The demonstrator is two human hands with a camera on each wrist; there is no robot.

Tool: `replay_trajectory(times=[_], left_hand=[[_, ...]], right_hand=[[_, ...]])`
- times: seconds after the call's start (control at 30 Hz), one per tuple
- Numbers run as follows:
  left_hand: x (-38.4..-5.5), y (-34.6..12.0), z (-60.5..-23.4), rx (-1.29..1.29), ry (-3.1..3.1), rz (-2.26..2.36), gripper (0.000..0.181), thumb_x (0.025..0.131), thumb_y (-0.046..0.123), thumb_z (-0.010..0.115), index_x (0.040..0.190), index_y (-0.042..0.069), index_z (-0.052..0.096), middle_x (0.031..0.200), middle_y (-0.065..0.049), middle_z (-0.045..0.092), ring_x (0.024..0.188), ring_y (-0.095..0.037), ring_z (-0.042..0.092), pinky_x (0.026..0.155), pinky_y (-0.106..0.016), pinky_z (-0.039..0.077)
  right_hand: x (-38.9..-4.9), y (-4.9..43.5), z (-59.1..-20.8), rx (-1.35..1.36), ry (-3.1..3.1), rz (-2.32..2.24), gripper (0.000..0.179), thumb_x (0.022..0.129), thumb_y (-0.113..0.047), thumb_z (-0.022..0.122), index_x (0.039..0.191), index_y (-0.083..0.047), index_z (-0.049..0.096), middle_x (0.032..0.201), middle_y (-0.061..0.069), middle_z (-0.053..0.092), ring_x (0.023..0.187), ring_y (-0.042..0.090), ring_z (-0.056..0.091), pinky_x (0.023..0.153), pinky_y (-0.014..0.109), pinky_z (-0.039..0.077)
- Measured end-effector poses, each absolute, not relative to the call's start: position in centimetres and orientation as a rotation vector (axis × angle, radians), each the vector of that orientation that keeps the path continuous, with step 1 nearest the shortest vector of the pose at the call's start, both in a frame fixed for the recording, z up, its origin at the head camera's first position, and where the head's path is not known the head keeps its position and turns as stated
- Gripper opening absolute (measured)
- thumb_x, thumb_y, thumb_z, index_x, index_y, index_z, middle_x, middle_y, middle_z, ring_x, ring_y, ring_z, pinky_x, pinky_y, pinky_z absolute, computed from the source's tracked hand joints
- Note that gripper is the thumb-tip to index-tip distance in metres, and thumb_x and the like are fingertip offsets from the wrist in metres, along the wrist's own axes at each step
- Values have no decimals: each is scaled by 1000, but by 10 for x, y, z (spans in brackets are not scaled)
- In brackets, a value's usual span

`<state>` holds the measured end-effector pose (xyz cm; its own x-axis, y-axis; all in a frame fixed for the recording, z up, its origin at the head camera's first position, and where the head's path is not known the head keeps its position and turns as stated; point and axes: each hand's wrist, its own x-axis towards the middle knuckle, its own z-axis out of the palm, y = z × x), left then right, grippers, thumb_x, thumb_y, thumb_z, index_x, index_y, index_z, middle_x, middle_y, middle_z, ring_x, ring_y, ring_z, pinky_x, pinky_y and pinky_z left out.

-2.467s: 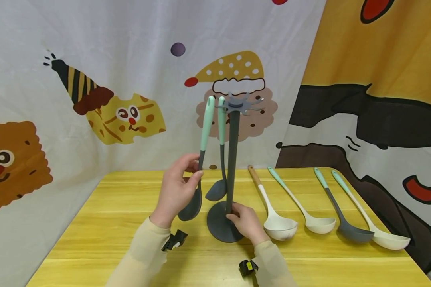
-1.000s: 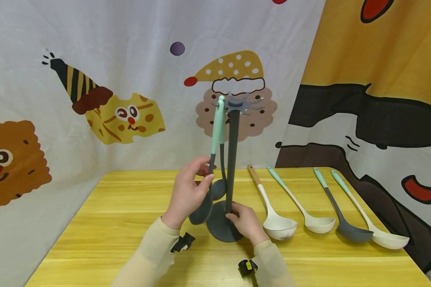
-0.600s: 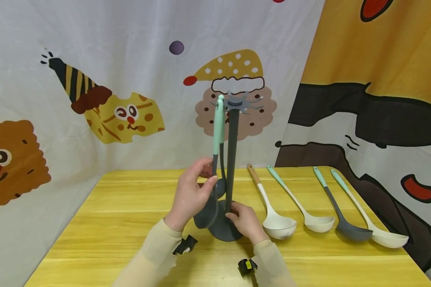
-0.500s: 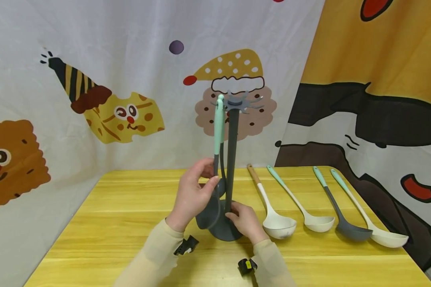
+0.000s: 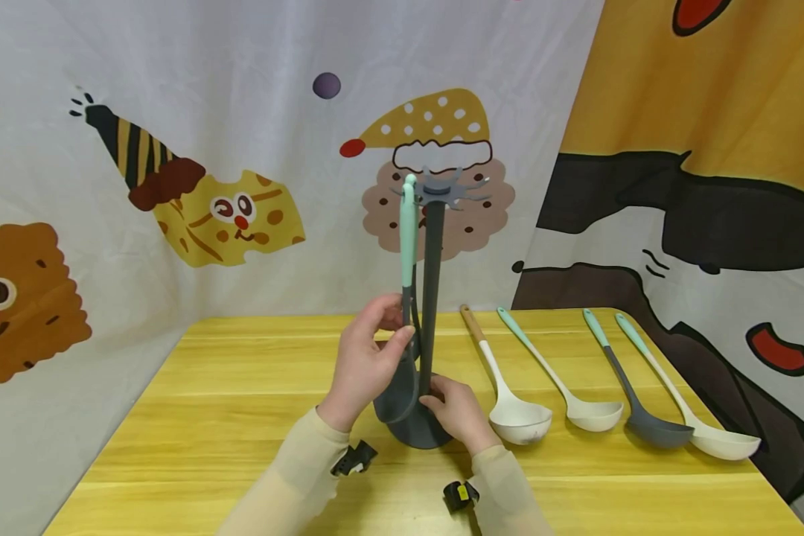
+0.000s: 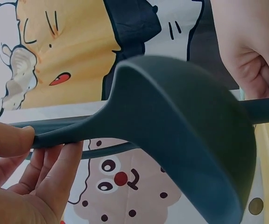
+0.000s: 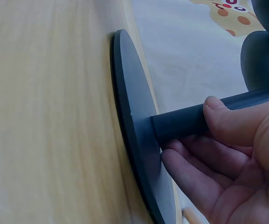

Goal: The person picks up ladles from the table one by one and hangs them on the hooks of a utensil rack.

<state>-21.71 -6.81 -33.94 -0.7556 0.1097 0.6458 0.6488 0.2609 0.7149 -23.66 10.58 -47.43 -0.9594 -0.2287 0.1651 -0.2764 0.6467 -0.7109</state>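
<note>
Between thumb and fingers, my left hand [image 5: 368, 361] pinches the dark neck of a ladle [image 6: 181, 126] with a mint handle [image 5: 408, 238]. That handle's top is at the stand's hooks [image 5: 437, 190]; whether it is hooked cannot be told. Right behind it a second mint-handled dark utensil [image 7: 260, 60] hangs, mostly hidden in the head view. My right hand [image 5: 462, 413] grips the foot of the stand's dark post [image 7: 181, 122], just above its round base [image 7: 141, 112]. The stand is upright on the table.
To the right lie several ladles in a row: a white one with a wooden handle [image 5: 519, 424], a white one with a mint handle [image 5: 592, 415], a dark one [image 5: 658, 430] and another white one [image 5: 723, 444]. A printed curtain [image 5: 254, 59] hangs behind the wooden table [image 5: 194, 447].
My left hand has carried the ladle rightward to the stand, its handle now lining up with the hanging utensil's. The hanging one's bowl is now largely covered. My right hand stays on the post.
</note>
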Motion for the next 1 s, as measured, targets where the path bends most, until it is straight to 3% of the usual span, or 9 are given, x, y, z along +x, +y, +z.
replay_trajectory(times=[0.2, 0.43, 0.8, 1.0], left_hand=[[-218, -69, -340, -667, -2071, -1497, 37, 89, -1, 71, 124, 10, 63, 93, -6, 65, 85, -20, 64, 65, -32, 58], [-219, -73, -341, -664, -2108, -1486, 46, 89, 2, 72, 132, 9, 56, 104, -8, 66, 96, -22, 66, 83, -45, 56], [-222, -88, -352, -607, -2174, -1471, 63, 91, 12, 73, 148, 13, 45, 126, -6, 63, 112, -22, 61, 97, -44, 49], [-224, -95, -359, -600, -2217, -1462, 71, 91, 17, 74, 153, 19, 39, 135, -8, 60, 117, -23, 59, 98, -48, 48]], right_hand=[[-236, 106, -475, 422, -2795, 1211, 21, 94, -12, 68, 115, -7, 70, 106, 7, 72, 100, 27, 67, 85, 45, 54], [-236, 106, -475, 428, -2789, 1216, 20, 95, -11, 67, 114, -8, 70, 105, 6, 72, 99, 27, 67, 84, 45, 54], [-234, 105, -472, 438, -2776, 1227, 18, 94, -11, 67, 112, -10, 71, 105, 5, 72, 99, 27, 68, 85, 45, 54], [-234, 105, -472, 438, -2769, 1213, 20, 93, -10, 69, 113, -8, 71, 105, 6, 72, 100, 29, 68, 85, 46, 54]])
